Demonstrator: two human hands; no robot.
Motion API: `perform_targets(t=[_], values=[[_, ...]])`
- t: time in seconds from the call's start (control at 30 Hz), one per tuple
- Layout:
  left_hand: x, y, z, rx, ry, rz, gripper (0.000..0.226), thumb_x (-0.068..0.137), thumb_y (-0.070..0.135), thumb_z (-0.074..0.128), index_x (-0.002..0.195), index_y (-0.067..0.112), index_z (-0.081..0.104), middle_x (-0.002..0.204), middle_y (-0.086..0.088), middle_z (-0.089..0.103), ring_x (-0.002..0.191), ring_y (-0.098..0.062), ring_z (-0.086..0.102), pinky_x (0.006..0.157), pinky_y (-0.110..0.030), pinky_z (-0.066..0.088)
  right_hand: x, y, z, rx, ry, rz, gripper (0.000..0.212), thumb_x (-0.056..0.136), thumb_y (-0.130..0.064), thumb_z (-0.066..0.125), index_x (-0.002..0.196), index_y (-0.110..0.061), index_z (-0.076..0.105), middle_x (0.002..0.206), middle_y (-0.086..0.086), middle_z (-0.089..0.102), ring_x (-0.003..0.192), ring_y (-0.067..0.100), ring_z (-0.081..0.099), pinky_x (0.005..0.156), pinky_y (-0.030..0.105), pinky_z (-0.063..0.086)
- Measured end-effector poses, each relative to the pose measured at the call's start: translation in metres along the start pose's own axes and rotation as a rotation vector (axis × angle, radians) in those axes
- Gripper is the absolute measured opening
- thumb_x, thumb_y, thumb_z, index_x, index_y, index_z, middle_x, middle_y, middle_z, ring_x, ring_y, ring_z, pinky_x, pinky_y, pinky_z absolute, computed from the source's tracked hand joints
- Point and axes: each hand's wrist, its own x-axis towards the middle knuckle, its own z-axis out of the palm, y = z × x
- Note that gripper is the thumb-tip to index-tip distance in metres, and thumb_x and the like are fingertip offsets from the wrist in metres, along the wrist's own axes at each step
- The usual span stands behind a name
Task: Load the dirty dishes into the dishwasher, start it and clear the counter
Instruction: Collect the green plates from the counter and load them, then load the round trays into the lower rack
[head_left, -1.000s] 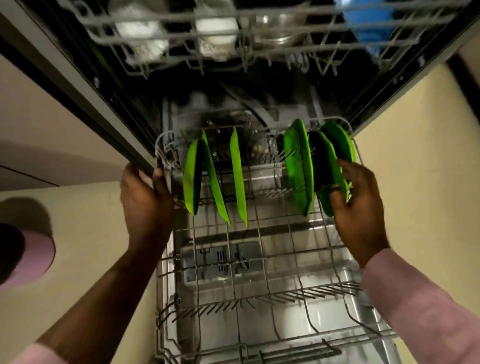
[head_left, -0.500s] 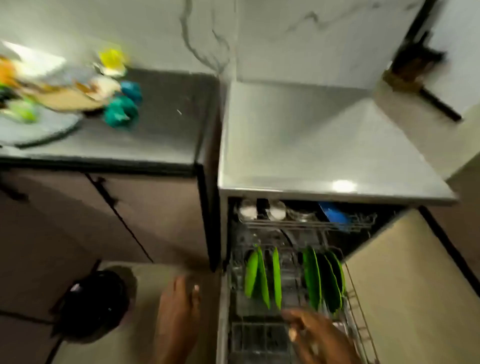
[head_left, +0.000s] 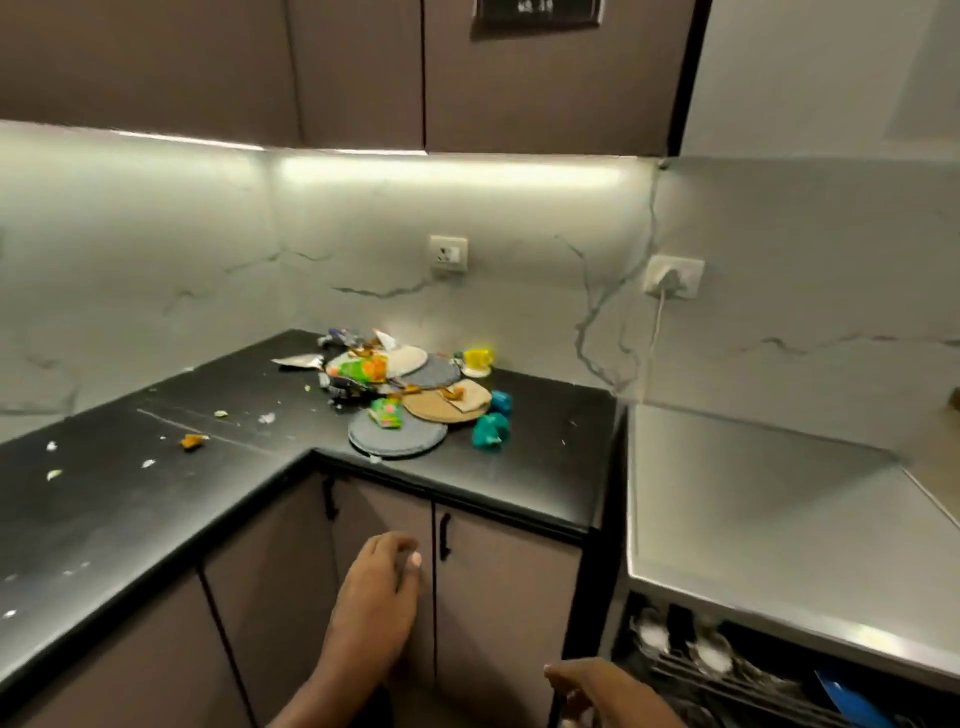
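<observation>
A pile of dirty things lies on the black counter (head_left: 545, 467): a grey round plate (head_left: 397, 439) at the front, a tan round plate (head_left: 447, 405) behind it, crumpled wrappers (head_left: 358, 370), a yellow cup (head_left: 478, 358) and teal cups (head_left: 490, 430). The open dishwasher (head_left: 727, 670) shows at the bottom right with white dishes and a blue item in its upper rack. My left hand (head_left: 376, 597) hangs in front of the cabinet doors, fingers loosely curled, holding nothing. My right hand (head_left: 597, 686) is at the bottom edge near the dishwasher, empty, partly cut off.
Crumbs and scraps (head_left: 192, 440) dot the left counter run. A grey steel worktop (head_left: 753, 519) tops the dishwasher. Two wall sockets sit on the marble backsplash, one with a white cable (head_left: 660, 322) plugged in. Brown cabinets stand above and below.
My view has swung up from the lower rack with the green plates to the counter. Both hands have left the rack and plates and now hang low, empty.
</observation>
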Motion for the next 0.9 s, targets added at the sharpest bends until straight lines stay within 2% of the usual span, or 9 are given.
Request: perform_targets(t=[0.1,0.17,0.27,0.37,0.47,0.6,0.73,0.8,0.9], values=[[0.045,-0.023,-0.040,-0.041,0.015,-0.012,0.013,0.093,0.017,0.058,0.098,0.028,0.060,0.102,0.006,0.062,0.093,-0.009,0.060,0.085,-0.027,0.046,0.051,-0.032,-0.002,0.043,-0.015,-0.047,0.024,0.091,-0.051,0.049,0.114,-0.053,0.055,0.117,-0.034,0.051,0.111,-0.019,0.045,0.097,0.006,0.032],[0.073,-0.038,-0.058,-0.059,0.017,-0.028,0.013,0.093,0.015,0.060,0.096,0.027,0.061,0.099,0.004,0.064,0.087,-0.007,0.059,0.079,-0.023,0.042,0.082,-0.048,0.004,0.039,-0.028,-0.085,0.025,0.091,-0.053,0.041,0.114,-0.058,0.050,0.118,-0.036,0.047,0.114,-0.019,0.038,0.098,0.004,0.030],[0.118,-0.069,-0.085,-0.084,0.047,-0.050,0.013,0.092,0.015,0.061,0.094,0.027,0.063,0.095,0.005,0.067,0.087,-0.008,0.062,0.077,-0.026,0.044,0.141,-0.060,0.023,-0.024,0.031,-0.150,0.038,0.074,-0.068,0.036,0.112,-0.068,0.044,0.120,-0.042,0.043,0.114,-0.018,0.041,0.101,0.008,0.031],[0.160,-0.096,-0.103,-0.053,0.065,-0.048,0.011,0.092,0.014,0.061,0.098,0.021,0.066,0.095,0.003,0.067,0.089,-0.015,0.062,0.079,-0.030,0.046,0.194,-0.072,0.045,-0.205,0.010,-0.186,0.042,0.081,-0.055,0.053,0.121,-0.059,0.043,0.124,-0.031,0.050,0.115,-0.011,0.047,0.101,0.016,0.037],[0.197,-0.116,-0.116,-0.029,0.038,-0.071,0.011,0.093,0.012,0.059,0.101,0.014,0.066,0.092,-0.001,0.067,0.087,-0.018,0.062,0.075,-0.029,0.045,0.242,-0.083,0.066,-0.331,0.062,-0.262,0.050,0.080,-0.041,0.055,0.129,-0.044,0.042,0.121,-0.020,0.055,0.109,0.000,0.052,0.092,0.019,0.039],[0.237,-0.123,-0.114,-0.068,0.027,-0.111,0.008,0.096,0.014,0.055,0.098,0.015,0.063,0.084,-0.002,0.065,0.068,-0.008,0.060,0.056,-0.014,0.044,0.307,-0.078,0.073,-0.439,0.064,-0.286,0.057,0.074,-0.029,0.066,0.128,-0.032,0.049,0.117,-0.010,0.060,0.104,0.013,0.058,0.086,0.027,0.047],[0.276,-0.138,-0.101,-0.060,0.018,-0.149,0.011,0.095,0.018,0.057,0.102,0.017,0.065,0.097,-0.001,0.066,0.092,-0.018,0.060,0.081,-0.032,0.048,0.373,-0.043,0.077,-0.544,0.010,-0.272,0.064,0.070,-0.022,0.073,0.130,-0.029,0.051,0.118,-0.004,0.062,0.103,0.018,0.061,0.084,0.031,0.049],[0.296,-0.149,-0.093,-0.052,0.002,-0.163,0.011,0.096,0.018,0.056,0.102,0.019,0.065,0.097,0.001,0.066,0.093,-0.017,0.060,0.083,-0.034,0.049,0.407,-0.019,0.082,-0.568,-0.030,-0.257,0.068,0.068,-0.019,0.075,0.130,-0.029,0.051,0.120,-0.003,0.061,0.103,0.019,0.061,0.085,0.031,0.049],[0.333,-0.163,-0.079,-0.045,0.002,-0.193,0.010,0.097,0.018,0.055,0.100,0.020,0.064,0.095,0.004,0.066,0.091,-0.014,0.061,0.078,-0.034,0.048,0.463,0.012,0.090,-0.713,-0.085,-0.315,0.090,0.046,-0.019,0.088,0.127,-0.032,0.051,0.117,-0.003,0.063,0.099,0.018,0.065,0.075,0.029,0.054]])
